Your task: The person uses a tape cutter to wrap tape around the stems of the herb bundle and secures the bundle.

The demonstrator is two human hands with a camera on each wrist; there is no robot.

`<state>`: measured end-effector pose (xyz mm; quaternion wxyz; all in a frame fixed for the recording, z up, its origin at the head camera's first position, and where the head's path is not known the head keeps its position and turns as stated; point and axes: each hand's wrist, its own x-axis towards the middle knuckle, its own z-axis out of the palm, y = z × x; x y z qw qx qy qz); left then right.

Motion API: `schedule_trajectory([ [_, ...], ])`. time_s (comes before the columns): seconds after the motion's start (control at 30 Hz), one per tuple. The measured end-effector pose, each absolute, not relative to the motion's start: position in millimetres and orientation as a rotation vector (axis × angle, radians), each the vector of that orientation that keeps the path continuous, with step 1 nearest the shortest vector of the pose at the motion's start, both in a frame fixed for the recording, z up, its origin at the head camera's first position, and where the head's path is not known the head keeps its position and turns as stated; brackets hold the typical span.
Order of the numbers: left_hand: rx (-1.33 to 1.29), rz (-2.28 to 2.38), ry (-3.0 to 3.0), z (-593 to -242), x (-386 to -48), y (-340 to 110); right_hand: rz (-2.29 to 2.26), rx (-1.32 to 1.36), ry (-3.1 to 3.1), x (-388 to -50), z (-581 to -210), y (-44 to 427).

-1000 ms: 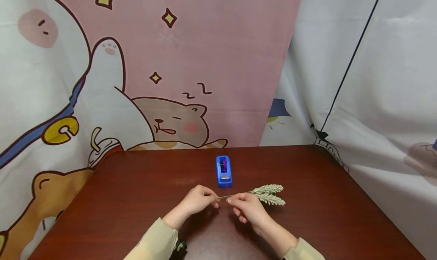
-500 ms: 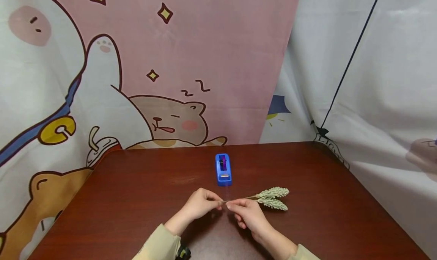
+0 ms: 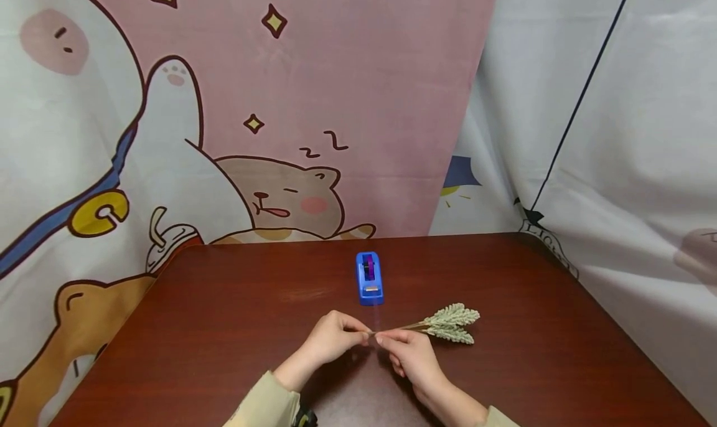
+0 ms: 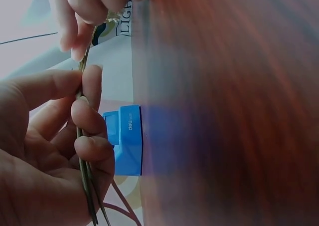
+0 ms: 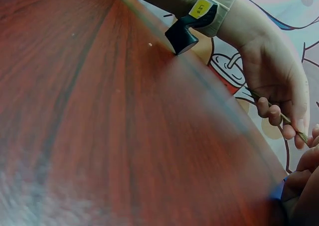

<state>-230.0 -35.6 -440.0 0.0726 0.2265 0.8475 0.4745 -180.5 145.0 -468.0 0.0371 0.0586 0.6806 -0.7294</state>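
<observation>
Two pale green, wheat-like flower heads [image 3: 452,315] stick out to the right of the right hand [image 3: 413,354] in the head view. That hand pinches their thin stems between thumb and forefinger. Close on its left, the left hand [image 3: 332,338] grips the stem ends; in the left wrist view its fingers curl round several green stems [image 4: 84,181]. The fingertips of both hands are nearly touching. Behind them stands a blue tape dispenser [image 3: 370,279] with a purple roll core, also visible in the left wrist view [image 4: 129,141].
The brown wooden table [image 3: 246,302] reaches back to a cartoon-printed curtain [image 3: 358,91]. A plain white curtain [image 3: 616,134] hangs at the right. A black device with a yellow label [image 5: 201,7] is strapped at the left sleeve.
The left hand has moved right, up close to the right hand's fingertips. The flower heads have shifted slightly right. The dispenser stays in its place on the table.
</observation>
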Motion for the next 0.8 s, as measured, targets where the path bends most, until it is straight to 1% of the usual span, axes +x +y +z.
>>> schedule_trajectory([
  [0.5, 0.633, 1.551, 2.372, -439.4, -232.8, -38.2, -2.277, 0.232, 2.101, -178.9, -471.4, 140.5],
  [0.8, 0.647, 1.561, 2.343, -435.9, -236.6, -37.4, -2.285, 0.239, 2.095, -186.9, -471.6, 141.5],
])
